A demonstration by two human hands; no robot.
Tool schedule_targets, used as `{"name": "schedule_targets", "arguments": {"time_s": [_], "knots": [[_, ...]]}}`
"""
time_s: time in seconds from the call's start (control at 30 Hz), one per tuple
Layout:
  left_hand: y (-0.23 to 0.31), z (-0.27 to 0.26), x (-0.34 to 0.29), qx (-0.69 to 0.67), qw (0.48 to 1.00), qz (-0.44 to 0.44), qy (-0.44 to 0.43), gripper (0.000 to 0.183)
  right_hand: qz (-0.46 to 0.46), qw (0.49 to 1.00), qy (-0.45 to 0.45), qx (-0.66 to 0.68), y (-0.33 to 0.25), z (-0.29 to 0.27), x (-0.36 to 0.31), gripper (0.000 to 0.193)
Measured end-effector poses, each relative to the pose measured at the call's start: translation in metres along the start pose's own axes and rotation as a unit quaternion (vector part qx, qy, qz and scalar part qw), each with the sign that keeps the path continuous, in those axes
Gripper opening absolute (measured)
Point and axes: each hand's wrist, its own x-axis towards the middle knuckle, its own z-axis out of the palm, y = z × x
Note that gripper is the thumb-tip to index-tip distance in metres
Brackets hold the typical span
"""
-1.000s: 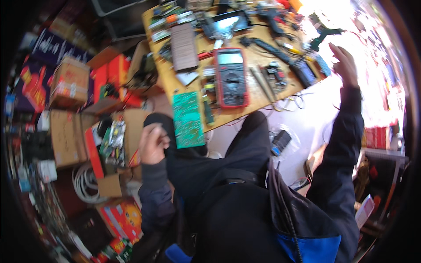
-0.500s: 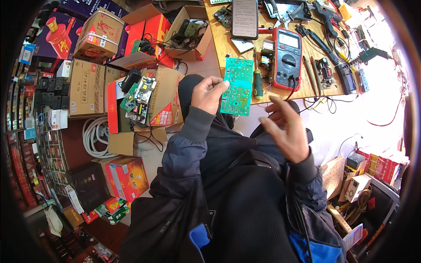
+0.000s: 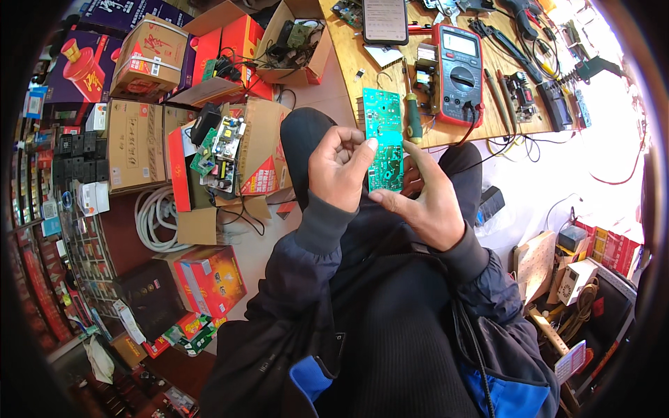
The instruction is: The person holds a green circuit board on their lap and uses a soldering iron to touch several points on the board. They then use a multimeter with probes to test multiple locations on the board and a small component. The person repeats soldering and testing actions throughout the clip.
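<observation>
A green circuit board (image 3: 384,139), long and narrow, is held up over my lap near the table's front edge. My left hand (image 3: 341,166) pinches its left edge, with the thumb on the face toward me and the fingers curled. My right hand (image 3: 431,198) is around its lower right corner. The right thumb is at the bottom edge, the index finger lies along the right edge, and other fingers are partly hidden behind the board. Just beyond the board, a screwdriver (image 3: 414,120) with a green handle lies on the table beside a red multimeter (image 3: 459,76).
On the wooden table (image 3: 343,42) are a phone (image 3: 385,21), test probes (image 3: 499,97) and a heat gun-like tool (image 3: 520,19). Left of my legs, an open carton (image 3: 259,150) holds loose circuit boards (image 3: 221,150). Behind it stands another box (image 3: 306,70) of parts. Cables hang off the table edge.
My right hand has come in from the right and taken hold of the board's lower right. The board has turned, looking narrower, and sits slightly farther right. My view has shifted slightly.
</observation>
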Motion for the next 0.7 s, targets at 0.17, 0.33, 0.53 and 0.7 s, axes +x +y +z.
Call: {"name": "schedule_targets", "arguments": {"time_s": [0.17,0.33,0.53,0.7], "knots": [[0.004,0.004,-0.015,-0.018,1.000,-0.002,0.002,0.015,-0.087,0.985,0.045,-0.143,0.004,0.003,-0.002,0.103],[0.000,0.004,-0.021,-0.033,0.999,0.006,0.000,0.014,-0.080,0.966,0.065,-0.237,0.000,0.000,-0.009,0.110],[0.000,0.002,-0.025,-0.023,1.000,-0.001,-0.001,0.014,-0.138,0.951,0.082,-0.264,0.005,-0.001,-0.010,0.107],[0.005,0.003,-0.026,-0.008,1.000,0.014,-0.008,0.015,-0.162,0.947,0.091,-0.263,0.007,-0.001,-0.010,0.106]]}}
